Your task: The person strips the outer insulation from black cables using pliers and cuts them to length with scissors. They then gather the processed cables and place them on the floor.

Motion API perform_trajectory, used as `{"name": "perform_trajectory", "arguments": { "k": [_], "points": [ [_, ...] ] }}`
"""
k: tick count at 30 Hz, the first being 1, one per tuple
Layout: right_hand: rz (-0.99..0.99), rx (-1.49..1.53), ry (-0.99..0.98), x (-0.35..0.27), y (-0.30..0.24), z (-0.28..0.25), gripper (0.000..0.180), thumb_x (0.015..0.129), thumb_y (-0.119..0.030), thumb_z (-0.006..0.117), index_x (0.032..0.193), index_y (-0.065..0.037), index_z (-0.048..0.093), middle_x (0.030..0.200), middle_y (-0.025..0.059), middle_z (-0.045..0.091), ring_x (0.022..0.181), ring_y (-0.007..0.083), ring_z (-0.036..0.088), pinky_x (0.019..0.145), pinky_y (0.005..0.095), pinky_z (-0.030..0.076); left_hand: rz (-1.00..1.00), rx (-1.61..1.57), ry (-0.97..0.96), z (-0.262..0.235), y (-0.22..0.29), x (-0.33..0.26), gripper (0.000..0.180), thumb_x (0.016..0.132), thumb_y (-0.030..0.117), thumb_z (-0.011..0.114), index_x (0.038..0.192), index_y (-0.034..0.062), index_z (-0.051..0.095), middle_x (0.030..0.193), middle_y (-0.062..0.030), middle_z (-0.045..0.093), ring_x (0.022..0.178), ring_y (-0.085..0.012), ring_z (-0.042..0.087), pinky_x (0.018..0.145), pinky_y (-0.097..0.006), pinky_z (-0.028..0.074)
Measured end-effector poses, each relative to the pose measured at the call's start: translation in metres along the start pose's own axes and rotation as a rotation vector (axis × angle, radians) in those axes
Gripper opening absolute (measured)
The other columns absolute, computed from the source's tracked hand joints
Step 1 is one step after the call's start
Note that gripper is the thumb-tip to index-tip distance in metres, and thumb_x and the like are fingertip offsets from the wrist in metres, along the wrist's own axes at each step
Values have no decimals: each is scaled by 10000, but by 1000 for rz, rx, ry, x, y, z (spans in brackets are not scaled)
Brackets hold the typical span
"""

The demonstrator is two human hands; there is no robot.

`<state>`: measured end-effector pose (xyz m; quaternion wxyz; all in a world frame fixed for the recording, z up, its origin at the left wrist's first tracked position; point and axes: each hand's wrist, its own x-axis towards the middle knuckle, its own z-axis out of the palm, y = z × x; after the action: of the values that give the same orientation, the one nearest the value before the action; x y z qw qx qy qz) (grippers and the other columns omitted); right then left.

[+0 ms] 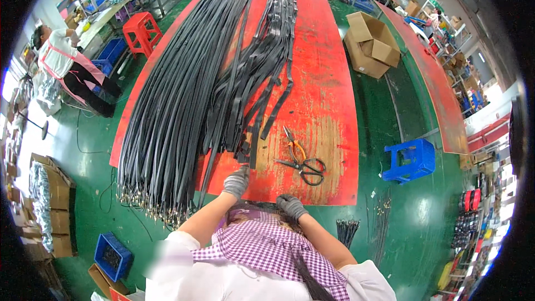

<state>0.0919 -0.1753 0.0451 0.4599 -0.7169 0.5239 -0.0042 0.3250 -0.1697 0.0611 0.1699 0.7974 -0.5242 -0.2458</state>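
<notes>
At the front edge of the red table (326, 78), my left hand (237, 183) in a grey glove is closed beside the near ends of black flat strips (251, 78). What its fingers hold, if anything, is hidden. My right hand (291, 207), also gloved in grey, is curled at the table edge further right. A dark band shows between the hands, close to my checked apron (262, 239), but I cannot tell whether either hand grips it. Black-handled scissors (311, 171) and orange-handled pliers (296, 146) lie ahead of my right hand. Long black cables (167, 106) with brassy tips cover the table's left side.
To the right stand an open cardboard box (370, 44) and a blue stool (409, 161). Thin cables (347, 231) hang near my right elbow. On the left are a red stool (142, 32), a blue crate (113, 256) and a co-worker (69, 67) at another bench.
</notes>
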Motion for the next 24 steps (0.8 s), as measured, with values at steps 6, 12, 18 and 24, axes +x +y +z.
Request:
{"name": "perform_trajectory", "arguments": {
  "k": [6,12,18,24],
  "points": [
    [139,123,-80,56,17,-49,358,743,-375,425,913,-85,551,841,162,559,789,295,536,703,356,410,46,10,40,31,2,57,286,806,316,363,866,69,493,778,-169,554,694,-326,535,605,-422,412],
    [-28,-24,-63,138,11,-128,336,747,-344,434,898,-65,545,770,131,575,708,257,552,659,339,420,1,58,100,21,72,119,170,773,212,399,835,83,491,775,-136,556,687,-304,545,574,-410,431],
    [-35,17,-20,262,28,-183,320,773,-318,437,874,-32,539,701,115,570,612,189,556,564,296,443,131,196,307,65,55,162,137,665,172,496,774,89,487,738,-100,530,591,-282,529,509,-392,431],
    [-60,-69,45,396,-42,-261,340,757,-331,420,864,-38,556,736,166,571,701,273,562,636,345,439,81,247,332,64,55,166,98,670,199,508,680,105,483,620,-76,511,519,-252,511,447,-358,417]
  ]
}}
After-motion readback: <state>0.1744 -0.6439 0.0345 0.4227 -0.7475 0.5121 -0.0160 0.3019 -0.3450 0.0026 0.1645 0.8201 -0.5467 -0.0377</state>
